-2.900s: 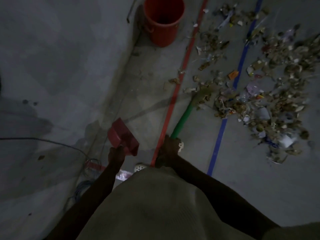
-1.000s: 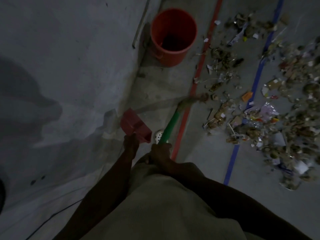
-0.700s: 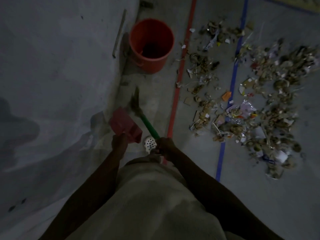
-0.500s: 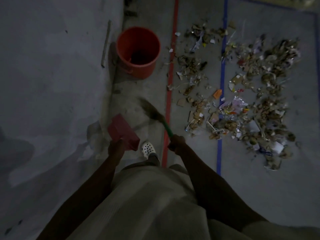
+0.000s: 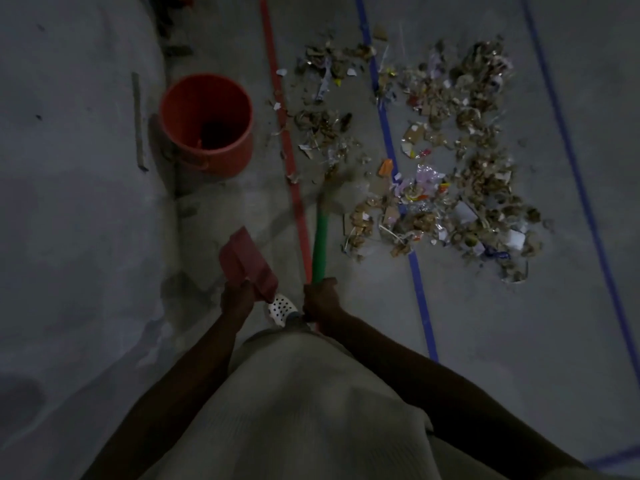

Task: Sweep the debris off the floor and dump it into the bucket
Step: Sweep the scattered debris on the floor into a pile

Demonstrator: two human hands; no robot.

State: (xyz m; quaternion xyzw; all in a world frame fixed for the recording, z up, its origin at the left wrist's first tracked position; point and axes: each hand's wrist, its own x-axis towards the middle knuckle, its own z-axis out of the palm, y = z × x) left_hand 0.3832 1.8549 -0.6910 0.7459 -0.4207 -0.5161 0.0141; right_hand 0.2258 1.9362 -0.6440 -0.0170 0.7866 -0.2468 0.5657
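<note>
An orange bucket stands on the floor against the wall at upper left. A wide scatter of debris, paper scraps and dry bits, covers the floor to its right. My left hand grips the handle of a red dustpan, held up off the floor. My right hand grips the green handle of a broom. The blurred broom head is at the near left edge of the debris.
A grey wall runs along the left. A red tape line and blue tape lines cross the concrete floor. My foot in a white perforated shoe stands between my hands.
The broom head has swung from the left side, near the wall and dustpan, rightward across the red line into the edge of the debris. The dustpan stays raised in my left hand.
</note>
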